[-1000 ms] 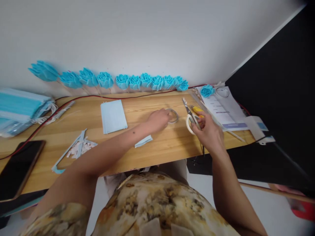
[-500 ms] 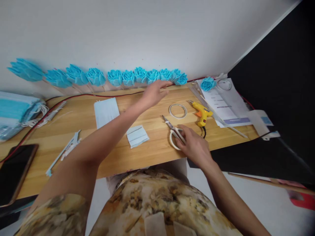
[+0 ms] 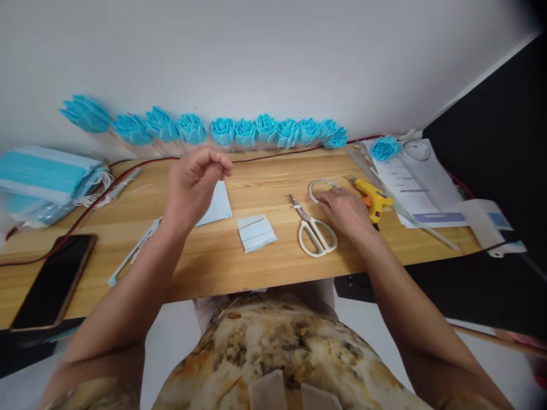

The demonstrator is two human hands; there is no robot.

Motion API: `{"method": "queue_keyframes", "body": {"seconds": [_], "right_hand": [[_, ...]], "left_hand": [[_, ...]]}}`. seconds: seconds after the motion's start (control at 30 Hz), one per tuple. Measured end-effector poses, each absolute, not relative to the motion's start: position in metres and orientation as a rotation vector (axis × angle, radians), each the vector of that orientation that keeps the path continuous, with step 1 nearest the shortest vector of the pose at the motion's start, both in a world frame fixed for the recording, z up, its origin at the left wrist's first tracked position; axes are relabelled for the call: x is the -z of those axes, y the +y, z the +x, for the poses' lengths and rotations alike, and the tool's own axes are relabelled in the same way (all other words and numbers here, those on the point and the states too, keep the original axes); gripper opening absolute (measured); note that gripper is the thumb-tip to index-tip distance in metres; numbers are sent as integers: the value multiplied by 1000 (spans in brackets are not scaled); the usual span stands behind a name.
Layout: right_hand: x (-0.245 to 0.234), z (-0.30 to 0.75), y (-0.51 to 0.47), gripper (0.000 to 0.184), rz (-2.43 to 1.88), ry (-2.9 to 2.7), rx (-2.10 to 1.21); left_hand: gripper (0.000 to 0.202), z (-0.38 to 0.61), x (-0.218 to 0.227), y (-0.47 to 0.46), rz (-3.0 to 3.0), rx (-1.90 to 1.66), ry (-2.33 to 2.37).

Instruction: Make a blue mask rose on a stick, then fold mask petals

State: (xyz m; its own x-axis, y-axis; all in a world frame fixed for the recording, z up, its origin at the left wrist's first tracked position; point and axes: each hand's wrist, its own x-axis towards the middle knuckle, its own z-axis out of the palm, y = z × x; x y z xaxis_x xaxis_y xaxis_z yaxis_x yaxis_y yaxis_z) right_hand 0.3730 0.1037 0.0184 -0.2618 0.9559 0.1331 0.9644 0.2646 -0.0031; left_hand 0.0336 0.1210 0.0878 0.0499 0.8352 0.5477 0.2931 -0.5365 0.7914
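Note:
My right hand point(image 3: 344, 209) has its fingers on the right edge of a thin white roll of tape point(image 3: 311, 192), which lies on the table and is partly covered by them. Just left of that hand, white-handled scissors point(image 3: 317, 239) rest with their blades pointing away. My left hand point(image 3: 199, 185) is raised over the table with its fingers curled in; whatever may be between them is hidden. Beneath it a light blue pleated sheet point(image 3: 219, 206) is half covered. A smaller folded light blue piece point(image 3: 257, 233) lies between the sheet and the scissors.
Several blue handmade flowers point(image 3: 265, 128) lean along the wall. Right of my right hand lies a yellow glue gun point(image 3: 372, 199), beside papers point(image 3: 410, 193) with one blue flower point(image 3: 386, 148). At left are packed face masks point(image 3: 51, 176), a cable and a phone point(image 3: 55, 282).
My right hand has left the scissors and moved up to the tape roll. My left hand has drawn back leftward from the flowers, its fingers now curled. The view has shifted left.

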Motion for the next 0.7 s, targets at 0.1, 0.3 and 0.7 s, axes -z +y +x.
{"method": "queue_keyframes", "body": {"seconds": [0.1, 0.3, 0.7], "right_hand": [[-20, 371, 111, 28, -1795, -2377, 114], [-37, 364, 66, 36, -1642, -2293, 7], [-11, 338, 40, 44, -1924, -2288, -7]], "left_hand": [[22, 16, -83, 122, 1779, -1546, 1207], [24, 5, -65, 122, 1784, -1440, 1409], [30, -28, -44, 136, 1836, -1219, 1903]]}}
